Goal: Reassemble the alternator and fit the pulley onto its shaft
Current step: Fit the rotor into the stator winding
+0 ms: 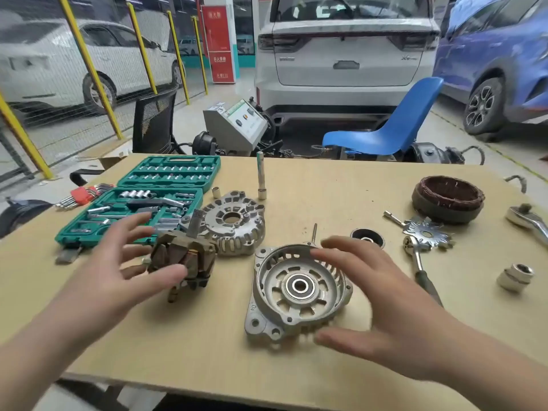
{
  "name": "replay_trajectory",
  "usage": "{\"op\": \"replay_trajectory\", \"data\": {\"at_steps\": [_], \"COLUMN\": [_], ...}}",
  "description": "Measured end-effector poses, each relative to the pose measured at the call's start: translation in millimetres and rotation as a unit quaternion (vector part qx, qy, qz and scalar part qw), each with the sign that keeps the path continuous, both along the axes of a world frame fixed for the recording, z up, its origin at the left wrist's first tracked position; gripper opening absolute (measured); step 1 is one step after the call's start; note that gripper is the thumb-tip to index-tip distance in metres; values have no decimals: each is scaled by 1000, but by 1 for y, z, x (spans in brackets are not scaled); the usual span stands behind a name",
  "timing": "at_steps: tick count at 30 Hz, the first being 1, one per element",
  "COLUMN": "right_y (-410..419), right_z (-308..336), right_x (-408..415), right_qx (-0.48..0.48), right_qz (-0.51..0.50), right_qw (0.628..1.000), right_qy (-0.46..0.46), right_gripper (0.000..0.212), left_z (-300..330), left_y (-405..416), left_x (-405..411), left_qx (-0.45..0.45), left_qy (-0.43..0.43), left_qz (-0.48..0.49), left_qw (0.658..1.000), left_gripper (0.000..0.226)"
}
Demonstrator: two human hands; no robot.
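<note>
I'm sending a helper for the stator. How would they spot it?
Look to the table's far right corner. The stator lies there, beyond the fan plate. It is the only dark ring, wound with copper-brown wire.

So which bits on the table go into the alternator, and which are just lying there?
For the job:
rotor, by the left hand
front housing, by the right hand
rear housing
stator
pulley
fan

Lying about:
socket set
hex keys
ratchet
</note>
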State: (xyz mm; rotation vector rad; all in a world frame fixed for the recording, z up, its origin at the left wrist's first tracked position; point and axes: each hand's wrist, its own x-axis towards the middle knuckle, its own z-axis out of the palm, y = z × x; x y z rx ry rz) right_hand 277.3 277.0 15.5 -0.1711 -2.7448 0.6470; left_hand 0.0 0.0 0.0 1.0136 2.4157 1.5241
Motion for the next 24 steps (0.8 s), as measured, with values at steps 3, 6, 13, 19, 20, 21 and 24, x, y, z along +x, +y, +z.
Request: {"op": "replay_trajectory", "data": {"at_steps": [3, 6, 13, 19, 20, 21, 24], "right_y": [3, 6, 18, 31, 33, 34, 37], "right_z": [-7, -17, -13, -16, -17, -18, -17], "right_x": [-24, -38, -59, -69, -70, -71, -75], "right_qx": [36, 39, 71, 33, 35, 37, 35], "right_qz": [-3, -12, 22, 69, 77, 84, 100], "right_qw": [991, 988, 981, 978, 978, 978, 982], "right_qy": [-132, -151, -180, -195, -191, -186, -159], "right_gripper": [127, 137, 144, 141, 139, 137, 131], "left_z": [0, -8, -24, -34, -36, -37, -42], "left_y": [27, 39, 47, 46, 47, 48, 58], "left_x": [13, 16, 9, 12, 13, 15, 15], "left_qx": [-43, -59, -48, 44, 63, 88, 154], "left_qy": [-20, -10, -12, -79, -95, -121, -190], "left_qz": [34, 65, 133, 101, 91, 77, 26], "left_qw": [998, 996, 990, 991, 989, 986, 969], "left_gripper": [117, 130, 121, 112, 106, 102, 92]}}
